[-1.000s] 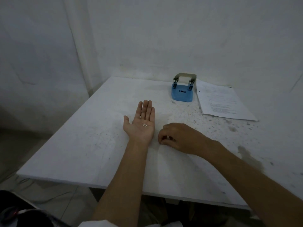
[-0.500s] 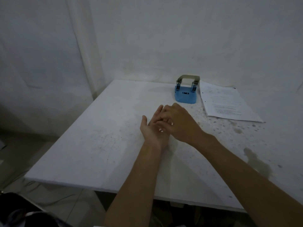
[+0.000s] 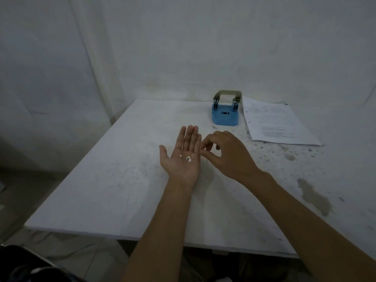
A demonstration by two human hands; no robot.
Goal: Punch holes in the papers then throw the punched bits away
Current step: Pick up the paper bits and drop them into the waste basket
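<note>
We hold our left hand [image 3: 184, 157] flat and fully open, palm up, over the counter [image 3: 105, 180], long axis pointing away from us. The punched bits [image 3: 186, 157], three or so tiny white discs, lie loose on its palm. Just right of it, our right hand [image 3: 227, 153] hangs loosely curled, seemingly empty. Beyond both hands stands the blue hole punch [image 3: 225, 112], the punched papers [image 3: 274, 123] beside it.

You see a blue hole punch [image 3: 225, 116] with a grey-green handle, white printed papers [image 3: 272, 123], and a stained white table [image 3: 101, 180] with white punched bits [image 3: 186, 157].
</note>
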